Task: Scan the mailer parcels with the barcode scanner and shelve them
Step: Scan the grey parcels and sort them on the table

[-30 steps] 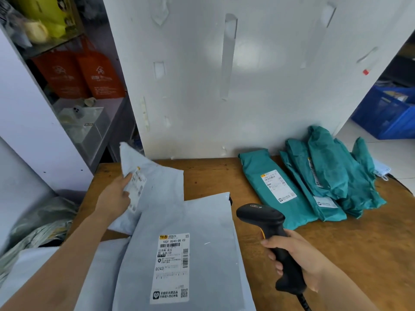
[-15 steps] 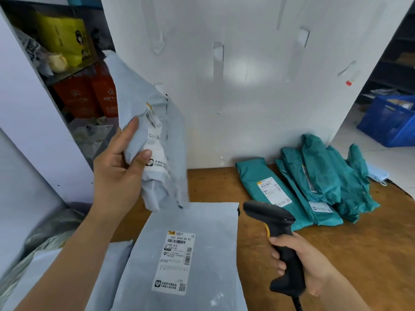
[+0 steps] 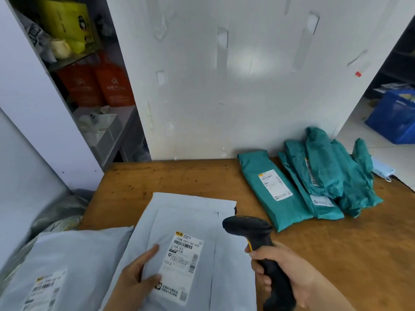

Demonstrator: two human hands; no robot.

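Grey-white shelving unit, far left: holds a yellow carton and two orange bags. None of the parcels listed below is on it yet.

Pale grey plastic mailer with printed label, lower left: lies flat on the brown wooden surface, untouched.

Left grip, a bare hand: pinches the left edge of a second pale grey plastic mailer, thumb on top, fingers curled beneath. Half a second ago this parcel hung crumpled in the air near the shelving. It now lies flat and face up on another grey mailer, covering that one's label. Its own white shipping label, marked C313, faces the camera.

Black handheld barcode scanner, centre right: nose turned left toward that label and nearer to it than before. Right grip, a bare hand: closed round the handle.

Teal plastic mailers, right: a loose overlapping row against the white panel, well apart from both hands.

Blue plastic crate, far right, on the floor.

Status, as judged: parcel C313 is presented for scanning and shelving follows.
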